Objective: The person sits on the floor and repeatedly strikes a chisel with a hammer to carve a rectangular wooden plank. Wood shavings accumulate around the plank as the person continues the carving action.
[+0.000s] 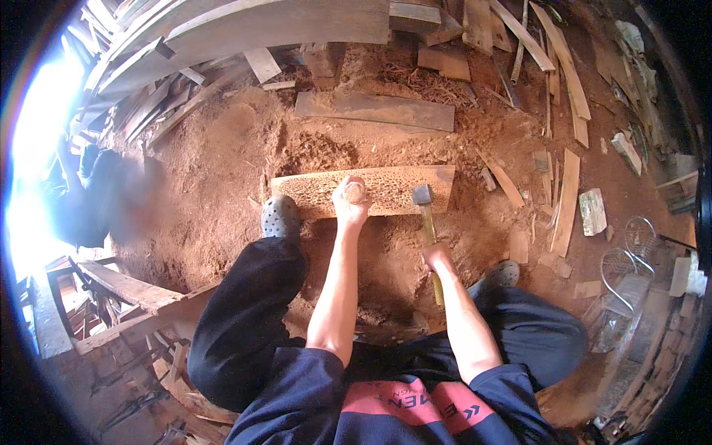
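Observation:
A long board lies crosswise on the dirt floor in front of me, its upper face covered in small pits and gouge marks. Over its middle, my left hand is closed round an upright chisel; its round wooden top faces up, and the blade is hidden below. My right hand grips the handle of a hammer. The grey metal head sits over the board's right part, to the right of the chisel; I cannot tell if it touches the wood. My left clog rests against the board's left end.
Another plank lies beyond the board. Stacked large boards stand at the back. Offcuts and a wire-framed object are on the right. A blurred dark shape, perhaps a person, is at the left. My other clog is right.

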Demonstrator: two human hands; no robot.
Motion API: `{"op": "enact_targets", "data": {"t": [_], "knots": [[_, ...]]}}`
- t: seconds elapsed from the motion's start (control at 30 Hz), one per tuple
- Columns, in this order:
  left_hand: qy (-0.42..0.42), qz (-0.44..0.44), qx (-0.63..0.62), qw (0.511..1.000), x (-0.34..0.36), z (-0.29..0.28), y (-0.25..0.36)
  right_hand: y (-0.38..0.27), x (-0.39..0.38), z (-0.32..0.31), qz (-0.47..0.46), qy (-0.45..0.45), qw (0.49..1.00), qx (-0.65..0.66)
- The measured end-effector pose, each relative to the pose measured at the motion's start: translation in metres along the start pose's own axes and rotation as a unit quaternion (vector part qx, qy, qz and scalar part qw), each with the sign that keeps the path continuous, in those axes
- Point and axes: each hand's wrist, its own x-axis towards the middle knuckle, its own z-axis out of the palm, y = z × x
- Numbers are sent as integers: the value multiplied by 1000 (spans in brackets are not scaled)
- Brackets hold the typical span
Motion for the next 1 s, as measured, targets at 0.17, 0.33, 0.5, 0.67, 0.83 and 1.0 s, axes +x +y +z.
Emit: {"op": "enact_targets", "data": {"t": [0.17, 0.33, 0.5, 0.67, 0.83, 1.0], "knots": [[19, -34, -83, 996, -18, -10, 11, -6, -22, -3, -22, -53, 998, -25], [-1, -16, 89, 996, 24, -3, -6, -18, -29, -12, -33, -58, 998, -3], [16, -131, -39, 990, 47, 19, 19, -2, -17, -2, -67, -42, 996, 32], [-2, -145, -15, 989, 48, 15, 21, -5, -13, 6, -52, -55, 996, 45], [66, -25, -47, 996, -3, 21, 47, -15, -26, 2, -3, -29, 998, 47], [64, 13, -31, 997, 5, -6, 148, -17, -34, -10, 5, -54, 998, 32]]}}
